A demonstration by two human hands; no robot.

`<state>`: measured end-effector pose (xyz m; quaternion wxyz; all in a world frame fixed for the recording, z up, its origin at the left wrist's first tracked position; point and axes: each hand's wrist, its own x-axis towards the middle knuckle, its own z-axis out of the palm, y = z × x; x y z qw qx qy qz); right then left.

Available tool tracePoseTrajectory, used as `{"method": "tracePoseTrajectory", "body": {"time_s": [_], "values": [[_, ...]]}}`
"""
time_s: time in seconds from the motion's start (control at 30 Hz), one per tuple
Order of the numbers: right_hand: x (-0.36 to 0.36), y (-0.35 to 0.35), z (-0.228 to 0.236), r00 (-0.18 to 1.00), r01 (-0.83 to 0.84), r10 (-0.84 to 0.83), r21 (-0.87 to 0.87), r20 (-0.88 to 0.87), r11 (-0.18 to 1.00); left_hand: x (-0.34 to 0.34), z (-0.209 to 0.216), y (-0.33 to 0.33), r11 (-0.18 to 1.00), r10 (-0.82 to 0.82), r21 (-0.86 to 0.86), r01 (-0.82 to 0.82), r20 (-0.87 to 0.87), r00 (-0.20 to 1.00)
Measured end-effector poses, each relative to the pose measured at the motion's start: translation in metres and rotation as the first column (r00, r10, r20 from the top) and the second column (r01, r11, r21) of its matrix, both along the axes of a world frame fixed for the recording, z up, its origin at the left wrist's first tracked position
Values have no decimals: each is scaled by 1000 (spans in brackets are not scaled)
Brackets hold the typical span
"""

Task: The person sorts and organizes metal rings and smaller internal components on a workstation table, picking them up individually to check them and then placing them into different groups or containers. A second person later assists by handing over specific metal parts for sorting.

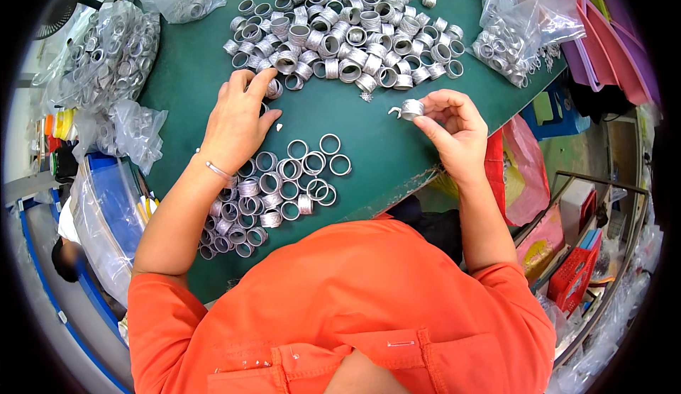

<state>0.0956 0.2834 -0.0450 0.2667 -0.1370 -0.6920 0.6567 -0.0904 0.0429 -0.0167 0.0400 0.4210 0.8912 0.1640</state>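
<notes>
My right hand [454, 128] pinches a short silver metal ring [411, 109] between thumb and fingers, above the green table [340, 131]. At the ring's left side shows a small hook-shaped silver piece [394, 111]; whether it belongs to the ring I cannot tell. My left hand [237, 117] rests at the near-left edge of a big heap of metal rings [347, 32]. Its thumb and fingers curl round a ring [264, 109], partly hidden by the hand. Nearer my body, by my left forearm, lies a second group of rings [273, 188], some standing on end.
Clear plastic bags of rings stand at the far left [113, 46] and far right [507, 46]. A tiny white scrap [279, 127] lies beside my left thumb. Pink and purple bins [603, 39] and a red basket [573, 277] are off the table's right side.
</notes>
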Motion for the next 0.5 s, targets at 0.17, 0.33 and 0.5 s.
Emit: {"method": "tracePoseTrajectory", "body": {"time_s": [0.17,0.33,0.5], "values": [[6,2,12,974,-106,190,-503,120,858,1,-1,0,1000,-11,-6,11,-11,1000],[12,6,2,913,-217,409,-848,0,484,1,-1,-2,1000,-5,6,5,-3,1000],[15,1,3,907,-215,420,-818,35,533,1,-3,-2,1000,-12,8,12,-8,1000]]}}
